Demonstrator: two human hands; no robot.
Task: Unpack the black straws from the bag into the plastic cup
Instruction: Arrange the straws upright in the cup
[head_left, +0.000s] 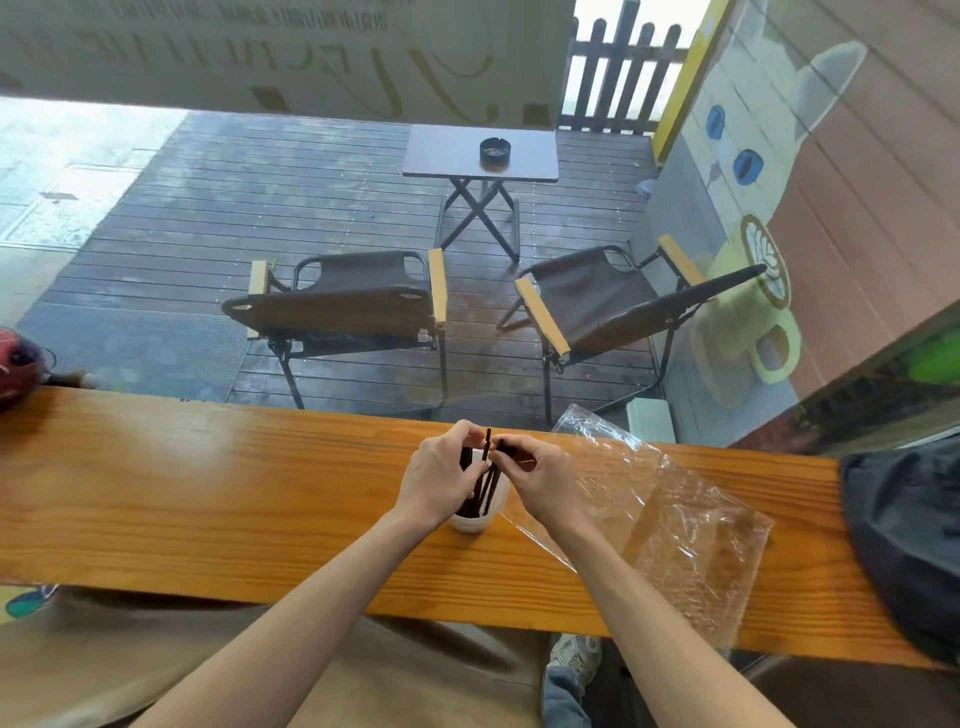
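The left hand is curled round the straws where they rise out of the cup, gathering them; its fingers wrap the bundle on the nine o'clock side. The right hand comes in from three o'clock with thumb and forefinger pinched on the top of one straw, just beside the left hand's fingertips. Both hands hover over the cup's mouth, nearly touching each other.

I'd judge this is the tail of the job: the straws stand in the cup, and the bag lies flat and see-through on the counter at about four o'clock from the cup, seemingly with nothing dark left inside, though its creases and glare hide part of it. The next move, I'd guess, calls for seating the pinched straw down among the rest, then letting go gently so the light cup doesn't tip.

The straws are thin, black and straight, leaning at slightly different angles, one poking higher than the others towards twelve o'clock. The cup is small, white and translucent, upright on the wooden counter near its middle, mostly hidden behind the hands.
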